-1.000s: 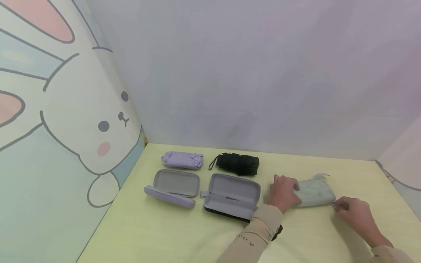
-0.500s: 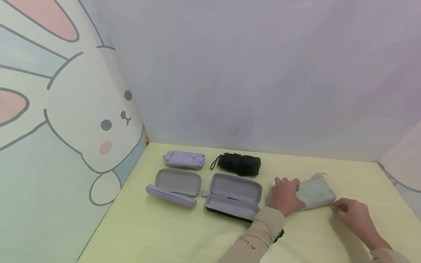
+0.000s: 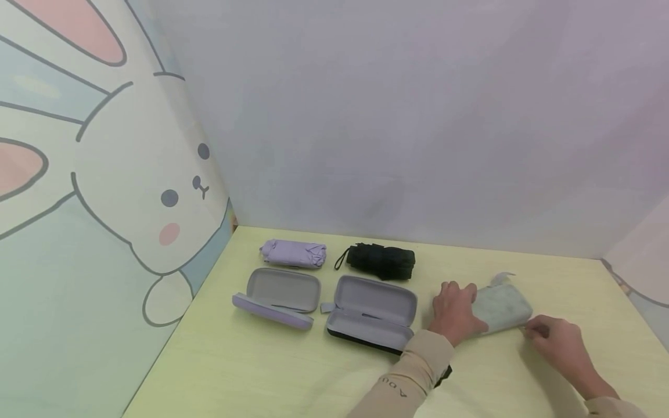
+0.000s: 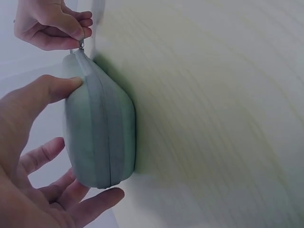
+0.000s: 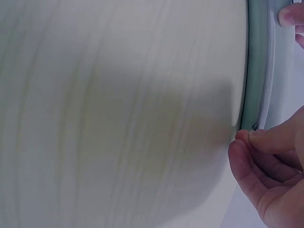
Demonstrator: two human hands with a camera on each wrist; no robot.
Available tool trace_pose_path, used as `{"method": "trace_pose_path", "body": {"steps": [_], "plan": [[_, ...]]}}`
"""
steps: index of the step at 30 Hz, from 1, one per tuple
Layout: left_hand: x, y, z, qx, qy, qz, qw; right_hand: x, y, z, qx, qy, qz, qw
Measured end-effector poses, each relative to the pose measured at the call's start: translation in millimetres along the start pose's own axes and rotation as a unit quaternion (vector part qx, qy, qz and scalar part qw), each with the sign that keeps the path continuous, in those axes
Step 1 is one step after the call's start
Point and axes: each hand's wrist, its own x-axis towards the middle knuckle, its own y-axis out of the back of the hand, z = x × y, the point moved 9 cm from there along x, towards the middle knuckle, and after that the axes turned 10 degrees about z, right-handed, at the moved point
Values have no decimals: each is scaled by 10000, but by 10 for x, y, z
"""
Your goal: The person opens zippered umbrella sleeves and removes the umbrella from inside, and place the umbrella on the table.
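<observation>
A pale green zip case lies on the table at the right in the head view. My left hand holds its left end, thumb on the near side and fingers round the far part. The left wrist view shows that thumb on the case's surface near the zip seam. At the near right corner, my right hand pinches the zipper pull between thumb and fingertips. In the right wrist view the zip line runs up from the pinching fingers. The case's contents are hidden.
Left of the case stand two open glasses cases, a black one with a grey lining and a lilac one. Behind them lie a folded black umbrella and a lilac one. A pale backdrop rises behind the table.
The green case has turned slightly, its left end coming nearer with my left hand. My right hand has shifted a little to the left along the near edge, still pinching the zipper pull.
</observation>
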Motion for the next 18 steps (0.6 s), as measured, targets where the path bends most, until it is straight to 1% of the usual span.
{"method": "trace_pose_path", "body": {"steps": [8, 14, 18], "plan": [[-16, -23, 16, 80, -85, -20, 9999, -13, -20, -60, 19, 86, 164, 9998], [-12, -40, 6, 143, -73, -59, 9999, -16, -45, -70, 3, 16, 47, 10000], [-13, -36, -1, 183, -10, -45, 9998, -12, -55, -82, 3, -3, 56, 10000]]}}
